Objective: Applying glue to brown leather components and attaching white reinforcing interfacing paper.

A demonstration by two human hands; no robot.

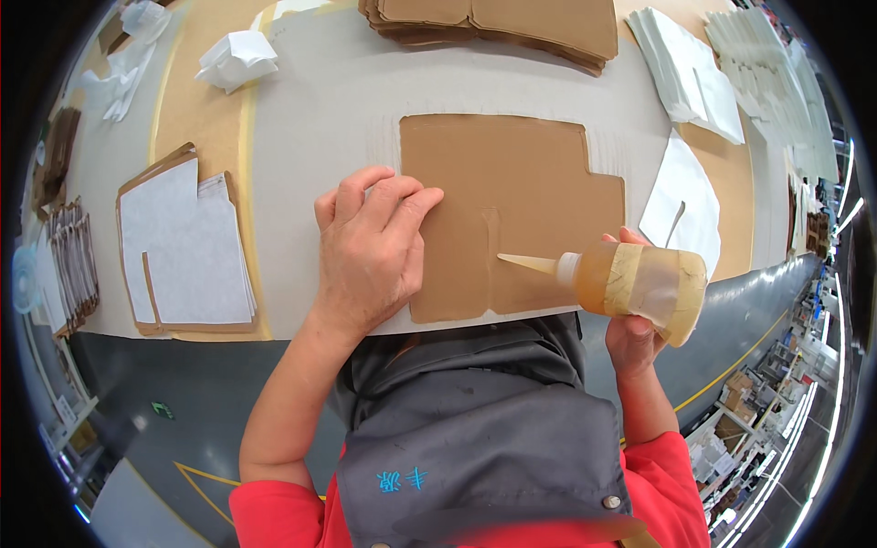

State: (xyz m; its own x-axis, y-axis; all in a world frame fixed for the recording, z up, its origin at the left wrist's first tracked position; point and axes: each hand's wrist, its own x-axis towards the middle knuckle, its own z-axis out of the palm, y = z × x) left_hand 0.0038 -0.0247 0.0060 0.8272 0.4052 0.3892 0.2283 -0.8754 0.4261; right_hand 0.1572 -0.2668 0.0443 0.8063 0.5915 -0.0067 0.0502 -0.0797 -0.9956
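Observation:
A brown flat panel with a notched upper right corner lies on the table before me. My left hand rests on its left edge, the fingers bent and pressed together at the fingertips; whether anything is between them is hidden. In my right hand is a squeeze bottle with yellowish contents, tape round its body and a long tapered nozzle. It is tilted on its side, its nozzle tip pointing left over the panel. Beside the tip, a faint glossy line of liquid runs down the panel's lower middle.
At the left lies a stack of white and brown panels. More brown panels are piled at the far edge. White folded pieces and a white sheet lie to the right. A crumpled white paper sits far left.

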